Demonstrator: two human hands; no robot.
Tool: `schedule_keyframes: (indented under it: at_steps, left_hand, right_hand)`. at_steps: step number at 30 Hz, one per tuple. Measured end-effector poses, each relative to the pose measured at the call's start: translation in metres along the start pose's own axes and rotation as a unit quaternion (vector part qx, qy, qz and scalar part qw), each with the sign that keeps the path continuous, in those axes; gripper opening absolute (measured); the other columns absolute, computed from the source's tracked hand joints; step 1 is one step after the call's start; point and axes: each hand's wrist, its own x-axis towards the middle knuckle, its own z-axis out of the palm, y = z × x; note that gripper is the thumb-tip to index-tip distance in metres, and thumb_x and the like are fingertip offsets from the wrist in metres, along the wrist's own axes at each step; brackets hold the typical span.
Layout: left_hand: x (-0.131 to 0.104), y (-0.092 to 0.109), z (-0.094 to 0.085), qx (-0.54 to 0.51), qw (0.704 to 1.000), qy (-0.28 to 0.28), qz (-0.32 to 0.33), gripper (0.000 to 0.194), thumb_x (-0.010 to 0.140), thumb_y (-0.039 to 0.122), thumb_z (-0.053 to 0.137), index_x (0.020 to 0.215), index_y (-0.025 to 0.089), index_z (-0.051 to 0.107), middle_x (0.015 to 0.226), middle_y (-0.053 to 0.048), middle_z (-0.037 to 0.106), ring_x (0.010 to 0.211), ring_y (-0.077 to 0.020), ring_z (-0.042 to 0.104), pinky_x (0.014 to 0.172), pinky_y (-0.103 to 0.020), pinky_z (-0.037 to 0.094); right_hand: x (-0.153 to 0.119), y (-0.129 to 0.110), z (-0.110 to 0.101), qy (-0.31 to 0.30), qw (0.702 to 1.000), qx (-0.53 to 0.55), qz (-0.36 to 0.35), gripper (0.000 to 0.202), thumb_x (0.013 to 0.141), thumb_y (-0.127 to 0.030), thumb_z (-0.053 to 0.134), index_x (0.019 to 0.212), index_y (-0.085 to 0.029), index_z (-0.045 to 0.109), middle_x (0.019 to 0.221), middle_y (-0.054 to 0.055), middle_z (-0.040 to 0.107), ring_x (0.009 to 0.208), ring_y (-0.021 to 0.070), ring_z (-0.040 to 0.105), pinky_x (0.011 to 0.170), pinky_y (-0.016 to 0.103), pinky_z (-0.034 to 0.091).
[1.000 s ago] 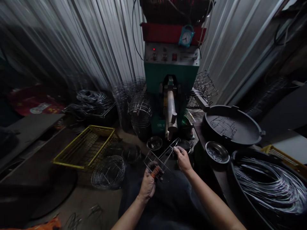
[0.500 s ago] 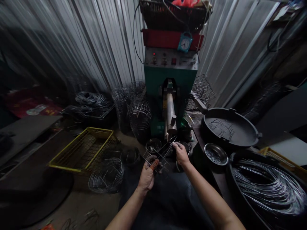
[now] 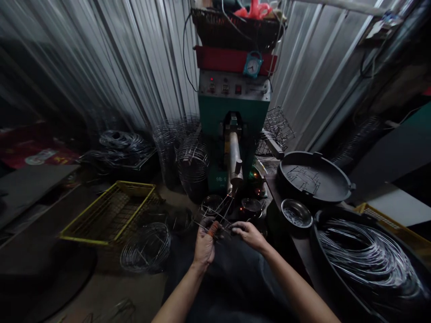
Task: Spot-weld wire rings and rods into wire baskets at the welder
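Note:
My left hand [image 3: 206, 240] is closed around a wire frame [image 3: 219, 210] of thin metal rods, an orange wrap on its thumb. My right hand [image 3: 247, 233] pinches the near right side of the same frame; its fingertips are dark and what exactly lies between them is hard to see. The frame's far tip reaches the lower end of a spot welder [image 3: 235, 172], just under its thick metal arm. Small orange sparks [image 3: 258, 192] glow to the right of that tip. Below the welder arm sit a small bowl [image 3: 213, 200] and another dark bowl [image 3: 252, 205].
On the right are a round black pan [image 3: 332, 172] with wire pieces, a metal bowl [image 3: 296, 213] of short rods, and a large tub [image 3: 318, 251] holding wire hoops. To the left lie a yellow wire basket [image 3: 84, 240] and a bundle of wire rings [image 3: 146, 246].
The frame's far tip has come up to the welder's end and sparks have appeared. My right hand has moved down and left along the frame. The view has shifted slightly.

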Motion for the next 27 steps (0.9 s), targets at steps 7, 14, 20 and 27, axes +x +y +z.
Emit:
schedule_keyframes:
  at_steps: [7, 14, 20, 27]
  left_hand:
    - [0.002, 0.004, 0.004, 0.006, 1.000, -0.008, -0.005, 0.040, 0.057, 0.028, 0.072, 0.089, 0.020, 0.049, 0.064, 0.005, 0.057, 0.056, -0.0104, 0.058, 0.047, -0.018, 0.041]
    - [0.006, 0.012, 0.008, 0.007, 1.000, -0.012, -0.013, 0.044, 0.053, 0.030, 0.074, 0.088, 0.019, 0.049, 0.061, 0.005, 0.057, 0.052, -0.0109, 0.057, 0.041, -0.017, 0.039]
    - [0.011, 0.021, -0.003, 0.010, 0.998, -0.053, -0.033, 0.043, 0.057, 0.034, 0.072, 0.091, 0.018, 0.051, 0.064, 0.003, 0.059, 0.054, -0.0119, 0.057, 0.047, -0.021, 0.043]
    - [0.002, 0.002, -0.063, 0.445, 0.850, -0.240, 0.148, 0.069, 0.048, 0.031, 0.077, 0.113, 0.022, 0.053, 0.113, -0.012, 0.057, 0.107, -0.0303, 0.049, 0.095, -0.044, 0.029]
  right_hand:
    - [0.004, 0.001, 0.006, 0.035, 0.999, 0.017, -0.023, 0.025, 0.068, -0.040, 0.059, 0.081, -0.021, 0.067, 0.069, 0.000, 0.063, 0.063, 0.0153, 0.055, 0.062, 0.027, 0.043]
    - [0.003, -0.002, 0.008, 0.035, 0.998, 0.011, -0.047, 0.026, 0.071, -0.042, 0.057, 0.082, -0.021, 0.067, 0.072, 0.000, 0.064, 0.066, 0.0153, 0.056, 0.066, 0.028, 0.043]
    - [0.002, -0.002, 0.016, 0.048, 0.993, -0.070, -0.082, 0.028, 0.076, -0.041, 0.052, 0.087, -0.020, 0.066, 0.082, 0.004, 0.066, 0.078, 0.0183, 0.058, 0.073, 0.032, 0.044]
    - [-0.022, 0.040, -0.027, 0.152, 0.960, -0.210, -0.102, 0.029, 0.076, -0.034, 0.052, 0.101, -0.021, 0.060, 0.100, 0.007, 0.063, 0.092, 0.0199, 0.057, 0.083, 0.034, 0.042]
